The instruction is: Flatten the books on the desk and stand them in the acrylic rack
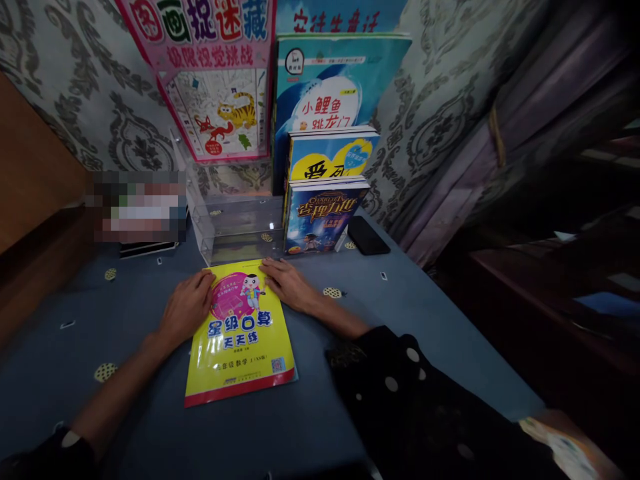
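Observation:
A yellow maths workbook [240, 357] with a red lower border lies face up on the blue tablecloth, a cartoon figure on its cover. My left hand [186, 308] grips its upper left edge, the fingers bent against the cover. At the upper right corner my right hand [289, 285] holds the book, thumb and fingers close together over the edge. Just beyond the workbook stands a clear stepped book rack [235, 233]. Its right side carries a stack of upright books, with a dark blue storybook [325, 217] in front.
A pink picture book [215, 87] stands at the rack's back left. Behind the storybook are a yellow-and-blue book [305, 157] and a teal book [340, 73]. A black phone [369, 237] lies right of the rack. Patterned wallpaper and a curtain [465, 147] border the table [410, 347].

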Demonstrator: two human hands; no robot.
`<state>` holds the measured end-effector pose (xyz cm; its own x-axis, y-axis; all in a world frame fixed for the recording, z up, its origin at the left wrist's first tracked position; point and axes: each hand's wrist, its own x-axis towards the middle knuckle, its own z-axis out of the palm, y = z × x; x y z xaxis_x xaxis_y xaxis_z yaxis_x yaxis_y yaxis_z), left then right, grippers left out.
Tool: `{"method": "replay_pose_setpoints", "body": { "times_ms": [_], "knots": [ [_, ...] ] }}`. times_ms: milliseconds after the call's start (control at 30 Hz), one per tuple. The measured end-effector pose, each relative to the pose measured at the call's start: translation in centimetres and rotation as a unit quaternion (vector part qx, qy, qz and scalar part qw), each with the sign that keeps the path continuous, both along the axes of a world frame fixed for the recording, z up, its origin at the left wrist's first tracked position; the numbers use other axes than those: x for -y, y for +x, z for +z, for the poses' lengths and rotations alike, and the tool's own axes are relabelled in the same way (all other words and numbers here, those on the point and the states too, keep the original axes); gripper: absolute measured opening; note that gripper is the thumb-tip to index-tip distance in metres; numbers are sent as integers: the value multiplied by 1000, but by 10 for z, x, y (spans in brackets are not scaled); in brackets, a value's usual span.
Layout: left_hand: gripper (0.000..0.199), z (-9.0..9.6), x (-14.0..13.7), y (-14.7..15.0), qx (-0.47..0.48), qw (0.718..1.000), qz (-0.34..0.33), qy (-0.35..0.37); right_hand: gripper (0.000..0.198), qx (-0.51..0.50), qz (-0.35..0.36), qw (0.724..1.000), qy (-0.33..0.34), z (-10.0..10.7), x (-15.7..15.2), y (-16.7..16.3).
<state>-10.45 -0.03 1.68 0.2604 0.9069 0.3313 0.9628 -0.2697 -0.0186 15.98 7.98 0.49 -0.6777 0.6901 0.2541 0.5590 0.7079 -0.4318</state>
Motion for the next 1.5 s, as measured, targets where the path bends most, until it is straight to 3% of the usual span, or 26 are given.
{"method": "replay_pose_setpoints", "body": {
  "times_ms": [333,700,933,1300,1500],
  "knots": [
    [35,10,-8,23,-23,999,-49,2,37,-60,2,998,9,-6,-4,4],
    [34,3,-32,72,61,977,-205,-7,49,-99,30,995,-8,-12,-12,9],
    [34,7,-2,81,71,949,-306,-35,43,-79,14,997,-2,-11,-9,5],
    [36,16,53,88,109,907,-399,-77,48,-75,22,997,0,-12,-8,5],
    [39,21,68,89,95,895,-421,-111,46,-74,27,997,-6,-12,-9,6]
  ]
}}
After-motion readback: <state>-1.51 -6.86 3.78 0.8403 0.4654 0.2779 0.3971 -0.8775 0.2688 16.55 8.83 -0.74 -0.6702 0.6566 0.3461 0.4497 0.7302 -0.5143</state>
